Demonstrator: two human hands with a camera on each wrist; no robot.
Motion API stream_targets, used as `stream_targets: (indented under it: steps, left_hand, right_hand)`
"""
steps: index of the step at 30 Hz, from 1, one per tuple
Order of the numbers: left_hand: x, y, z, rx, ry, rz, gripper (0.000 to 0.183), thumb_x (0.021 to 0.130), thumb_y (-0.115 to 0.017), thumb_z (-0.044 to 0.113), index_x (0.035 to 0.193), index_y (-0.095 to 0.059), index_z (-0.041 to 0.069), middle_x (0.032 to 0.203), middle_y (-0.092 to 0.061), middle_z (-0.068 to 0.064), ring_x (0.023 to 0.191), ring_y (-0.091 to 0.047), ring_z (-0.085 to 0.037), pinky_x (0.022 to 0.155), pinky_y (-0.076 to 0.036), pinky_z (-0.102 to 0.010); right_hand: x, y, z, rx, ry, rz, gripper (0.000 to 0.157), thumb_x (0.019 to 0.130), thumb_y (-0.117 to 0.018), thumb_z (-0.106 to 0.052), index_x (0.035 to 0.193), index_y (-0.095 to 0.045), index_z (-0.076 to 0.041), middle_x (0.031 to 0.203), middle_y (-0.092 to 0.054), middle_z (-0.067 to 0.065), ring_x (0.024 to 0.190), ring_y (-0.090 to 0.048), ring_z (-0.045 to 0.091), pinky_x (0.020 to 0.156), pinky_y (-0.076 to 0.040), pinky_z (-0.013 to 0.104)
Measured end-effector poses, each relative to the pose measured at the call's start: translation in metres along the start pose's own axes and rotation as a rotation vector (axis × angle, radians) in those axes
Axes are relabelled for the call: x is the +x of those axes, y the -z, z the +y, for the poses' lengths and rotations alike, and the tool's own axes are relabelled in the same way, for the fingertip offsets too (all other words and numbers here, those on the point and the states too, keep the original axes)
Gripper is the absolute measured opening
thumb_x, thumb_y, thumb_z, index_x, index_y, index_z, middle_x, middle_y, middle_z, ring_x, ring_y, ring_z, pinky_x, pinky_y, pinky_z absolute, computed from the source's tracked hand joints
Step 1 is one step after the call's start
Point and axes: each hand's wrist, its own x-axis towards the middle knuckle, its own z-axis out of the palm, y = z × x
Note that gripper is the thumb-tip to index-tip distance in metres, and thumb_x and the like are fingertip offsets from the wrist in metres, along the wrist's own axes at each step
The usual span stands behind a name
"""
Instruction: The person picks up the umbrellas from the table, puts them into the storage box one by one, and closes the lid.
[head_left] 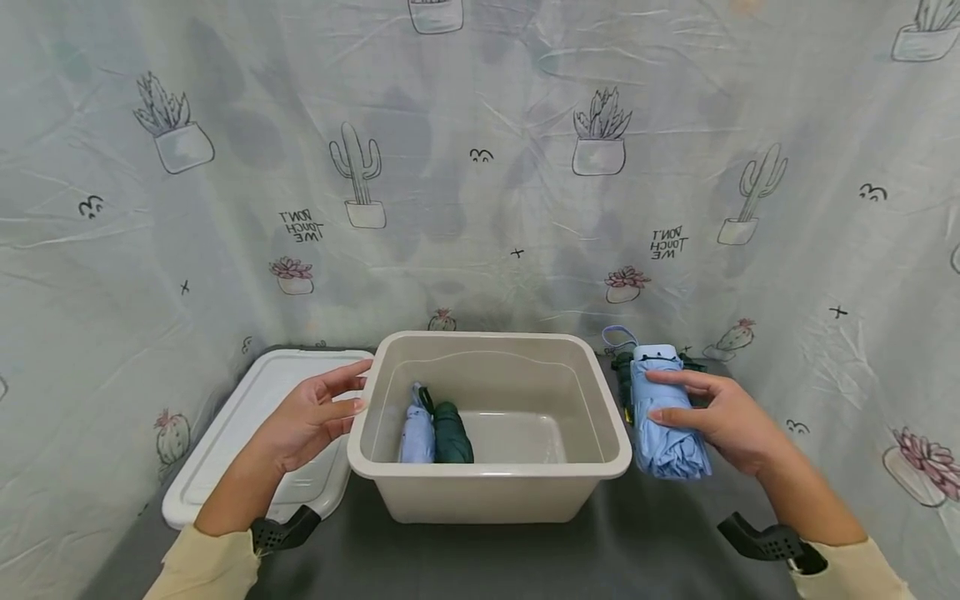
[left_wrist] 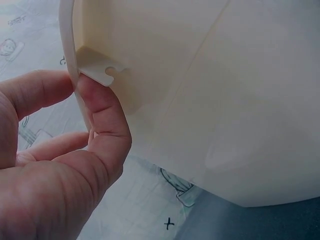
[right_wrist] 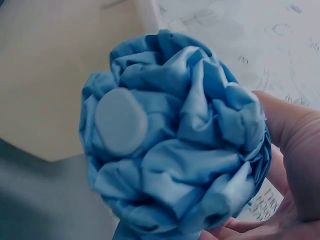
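Note:
A beige plastic storage bin [head_left: 491, 494] stands in the middle of the head view. My left hand [head_left: 318, 417] pinches its left rim, and the left wrist view shows the thumb under the lip [left_wrist: 98, 74]. To the bin's right, my right hand [head_left: 716, 417] grips a folded light blue umbrella [head_left: 663, 433] with a wrist loop at its far end. The right wrist view looks onto the bunched fabric [right_wrist: 170, 150] of that umbrella's end. Inside the bin, a light blue folded umbrella [head_left: 417, 433] and a dark green one [head_left: 453, 435] lie side by side at the left.
A white lid [head_left: 281, 367] lies on the grey table [head_left: 450, 567] left of the bin. Dark green items [head_left: 622, 371], partly hidden, are behind the gripped umbrella. A patterned curtain [head_left: 480, 208] hangs behind and at both sides.

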Motion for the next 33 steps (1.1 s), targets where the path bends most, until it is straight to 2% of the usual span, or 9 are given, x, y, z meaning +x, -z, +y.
stream_targets:
  steps: [6,13,16,18,23,33]
  left_hand:
    - [-0.001,0.000,-0.001,-0.002,0.000,0.001,0.069,0.100,-0.062,0.003,0.160,-0.027,0.001,0.127,-0.059,-0.007,0.109,-0.070,-0.017,0.092,-0.061,-0.036]
    - [0.000,0.000,-0.002,-0.003,-0.006,-0.003,0.069,0.100,-0.063,0.003,0.160,-0.028,0.001,0.126,-0.058,-0.007,0.109,-0.070,-0.017,0.092,-0.060,-0.035]
    - [0.000,0.000,-0.001,-0.012,-0.010,-0.010,0.069,0.100,-0.062,0.003,0.160,-0.029,0.001,0.126,-0.058,-0.007,0.109,-0.070,-0.018,0.092,-0.061,-0.036]
    - [0.000,0.000,-0.001,-0.014,-0.013,-0.013,0.068,0.100,-0.062,0.002,0.160,-0.029,0.001,0.126,-0.059,-0.007,0.109,-0.071,-0.018,0.092,-0.061,-0.036]
    - [0.000,0.001,-0.003,-0.001,-0.012,-0.010,0.068,0.101,-0.062,0.003,0.160,-0.029,0.002,0.126,-0.058,-0.008,0.110,-0.070,-0.019,0.093,-0.060,-0.036]
    - [0.000,0.000,-0.001,0.010,-0.016,-0.015,0.069,0.101,-0.061,0.002,0.160,-0.027,0.000,0.127,-0.057,-0.009,0.111,-0.070,-0.019,0.092,-0.061,-0.036]
  right_hand:
    - [0.005,-0.006,-0.019,0.000,0.030,-0.016,0.062,0.088,-0.081,-0.016,0.146,-0.058,-0.011,0.139,-0.050,0.028,0.096,-0.071,0.020,0.080,-0.064,0.038]
    - [0.008,-0.004,-0.034,-0.040,0.050,-0.002,0.059,0.087,-0.082,-0.017,0.143,-0.062,-0.015,0.127,-0.061,0.015,0.092,-0.073,0.021,0.078,-0.064,0.040]
    - [0.009,-0.002,-0.041,-0.045,0.044,-0.013,0.059,0.088,-0.082,-0.017,0.143,-0.062,-0.017,0.129,-0.059,0.019,0.091,-0.073,0.022,0.078,-0.064,0.040]
    - [0.010,-0.001,-0.046,-0.040,0.036,-0.022,0.058,0.088,-0.081,-0.017,0.143,-0.062,-0.019,0.127,-0.060,0.017,0.089,-0.073,0.022,0.078,-0.064,0.040]
    - [0.012,-0.004,-0.057,0.007,0.031,-0.068,0.057,0.089,-0.080,-0.014,0.142,-0.063,-0.020,0.118,-0.066,0.007,0.088,-0.074,0.021,0.078,-0.064,0.039]
    - [0.027,-0.029,-0.076,0.125,0.003,-0.195,0.063,0.092,-0.076,-0.012,0.151,-0.052,-0.014,0.131,-0.063,0.012,0.099,-0.072,0.023,0.084,-0.063,0.039]
